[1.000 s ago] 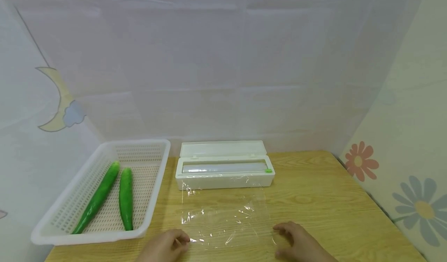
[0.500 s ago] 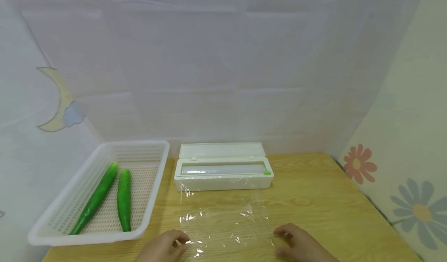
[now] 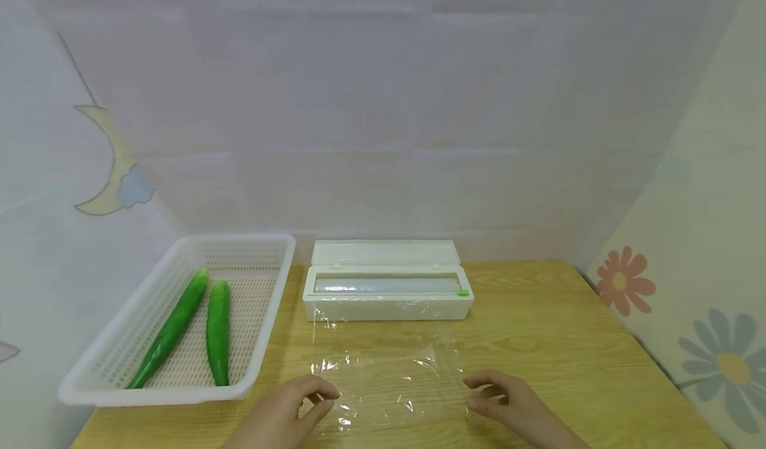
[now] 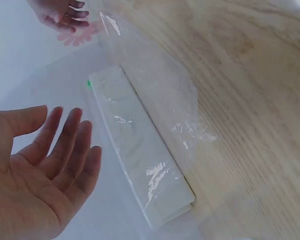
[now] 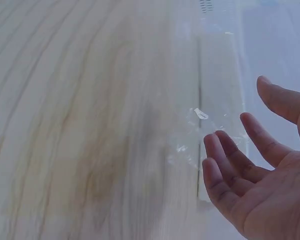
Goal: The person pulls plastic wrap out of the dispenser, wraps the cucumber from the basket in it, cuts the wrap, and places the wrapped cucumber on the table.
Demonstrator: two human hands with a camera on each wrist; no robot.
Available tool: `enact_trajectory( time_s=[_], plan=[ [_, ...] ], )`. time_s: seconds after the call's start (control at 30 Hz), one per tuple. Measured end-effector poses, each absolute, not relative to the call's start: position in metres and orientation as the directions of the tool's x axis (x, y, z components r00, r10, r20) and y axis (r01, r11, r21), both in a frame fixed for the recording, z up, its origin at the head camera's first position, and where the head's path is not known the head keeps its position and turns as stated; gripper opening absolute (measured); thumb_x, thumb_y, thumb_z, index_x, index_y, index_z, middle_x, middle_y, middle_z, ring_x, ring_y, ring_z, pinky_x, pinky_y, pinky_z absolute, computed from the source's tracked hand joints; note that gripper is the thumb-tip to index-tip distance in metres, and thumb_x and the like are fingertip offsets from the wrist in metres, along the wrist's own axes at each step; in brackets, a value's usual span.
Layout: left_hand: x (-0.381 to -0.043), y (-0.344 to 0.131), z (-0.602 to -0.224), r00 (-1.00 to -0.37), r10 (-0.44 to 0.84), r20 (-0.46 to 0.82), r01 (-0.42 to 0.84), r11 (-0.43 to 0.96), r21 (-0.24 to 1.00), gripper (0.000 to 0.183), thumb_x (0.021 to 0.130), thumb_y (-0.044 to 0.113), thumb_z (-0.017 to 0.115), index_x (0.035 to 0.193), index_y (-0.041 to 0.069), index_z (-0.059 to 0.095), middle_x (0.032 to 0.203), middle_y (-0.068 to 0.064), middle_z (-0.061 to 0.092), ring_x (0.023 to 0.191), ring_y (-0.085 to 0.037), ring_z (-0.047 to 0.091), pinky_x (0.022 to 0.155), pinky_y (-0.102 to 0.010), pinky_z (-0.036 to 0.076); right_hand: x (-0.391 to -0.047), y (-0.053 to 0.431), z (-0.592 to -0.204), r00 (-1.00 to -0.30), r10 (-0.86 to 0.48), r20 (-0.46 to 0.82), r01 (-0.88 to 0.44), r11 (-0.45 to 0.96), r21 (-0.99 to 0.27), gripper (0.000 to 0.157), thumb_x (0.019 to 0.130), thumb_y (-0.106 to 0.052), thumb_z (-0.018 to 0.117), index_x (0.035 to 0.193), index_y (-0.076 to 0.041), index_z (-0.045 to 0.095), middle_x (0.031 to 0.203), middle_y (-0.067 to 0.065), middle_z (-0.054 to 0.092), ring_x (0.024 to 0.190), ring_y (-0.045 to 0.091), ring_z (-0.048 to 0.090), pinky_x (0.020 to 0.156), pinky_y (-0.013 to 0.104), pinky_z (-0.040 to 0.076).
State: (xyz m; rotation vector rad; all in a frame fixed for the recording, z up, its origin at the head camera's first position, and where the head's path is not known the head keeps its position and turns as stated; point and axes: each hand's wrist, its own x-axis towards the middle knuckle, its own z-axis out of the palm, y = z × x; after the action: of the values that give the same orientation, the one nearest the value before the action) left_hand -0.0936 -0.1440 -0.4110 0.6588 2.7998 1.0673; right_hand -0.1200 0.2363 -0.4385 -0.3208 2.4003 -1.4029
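Note:
A clear sheet of cling film (image 3: 383, 386), glinting and slightly creased, lies over the table from the front of a white cling film box (image 3: 389, 310). The box's lid stands back, and the roll (image 3: 385, 285) shows inside. My left hand (image 3: 287, 409) is at the sheet's near left edge, thumb and fingers apart. On the right side, my right hand (image 3: 509, 399) hovers near the edge with its fingers loosely bent. Both wrist views show relaxed fingers: the left hand (image 4: 45, 170) and the right hand (image 5: 260, 185) have nothing between thumb and fingers.
A white plastic basket (image 3: 272, 316) stands at the left, holding a long cucumber (image 3: 173, 329) and a shorter cucumber (image 3: 218, 332). A green slider (image 3: 463, 293) sits at the box's right end. The wooden table (image 3: 538, 329) meets a cloth backdrop behind.
Both hands have risen slightly in the head view, the left one also shifting a little right. The film's near part has shifted slightly. Basket, cucumbers and box keep their places.

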Motion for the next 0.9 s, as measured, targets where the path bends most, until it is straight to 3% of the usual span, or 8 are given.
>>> enact_trajectory(
  time_s=[0.23,0.37,0.57,0.9],
  plan=[
    [-0.101,-0.141,-0.395,-0.880,0.441,0.175,0.452,0.668,0.590,0.012,0.092,0.037,0.057,0.099,0.030,0.063,0.094,0.022,0.059,0.086,0.000,0.056,0.073,-0.028,0.049,-0.124,0.231,-0.434,-0.911,-0.397,-0.114,-0.095,0.471,-0.877,0.039,0.092,-0.027,0.058,0.122,-0.002,0.054,0.120,0.019,0.055,0.090,0.011,0.060,0.072,0.025,0.049],
    [-0.108,-0.144,-0.380,-0.872,0.447,0.200,0.477,0.682,0.555,0.018,0.093,0.042,0.053,0.102,0.030,0.063,0.094,0.023,0.059,0.085,0.001,0.055,0.071,-0.027,0.049,-0.126,0.225,-0.436,-0.903,-0.423,-0.075,-0.127,0.428,-0.895,0.036,0.093,-0.023,0.057,0.120,0.001,0.055,0.116,0.018,0.059,0.093,0.010,0.061,0.074,0.022,0.049],
    [-0.123,-0.153,-0.356,-0.879,0.446,0.170,0.466,0.726,0.505,0.027,0.092,0.049,0.050,0.109,0.031,0.061,0.094,0.024,0.060,0.079,0.003,0.056,0.065,-0.024,0.048,-0.125,0.222,-0.440,-0.879,-0.469,-0.087,-0.054,0.279,-0.959,0.038,0.094,-0.017,0.055,0.121,0.009,0.052,0.113,0.022,0.059,0.098,0.020,0.062,0.079,0.025,0.051],
    [-0.152,-0.185,-0.324,-0.894,0.397,0.210,0.448,0.770,0.454,0.031,0.091,0.055,0.047,0.111,0.033,0.059,0.101,0.023,0.059,0.087,-0.001,0.058,0.075,-0.029,0.050,-0.123,0.223,-0.444,-0.929,-0.350,-0.120,0.008,0.306,-0.952,0.042,0.093,-0.025,0.057,0.119,0.008,0.053,0.108,0.016,0.063,0.090,0.020,0.062,0.074,0.030,0.053]
  ],
)
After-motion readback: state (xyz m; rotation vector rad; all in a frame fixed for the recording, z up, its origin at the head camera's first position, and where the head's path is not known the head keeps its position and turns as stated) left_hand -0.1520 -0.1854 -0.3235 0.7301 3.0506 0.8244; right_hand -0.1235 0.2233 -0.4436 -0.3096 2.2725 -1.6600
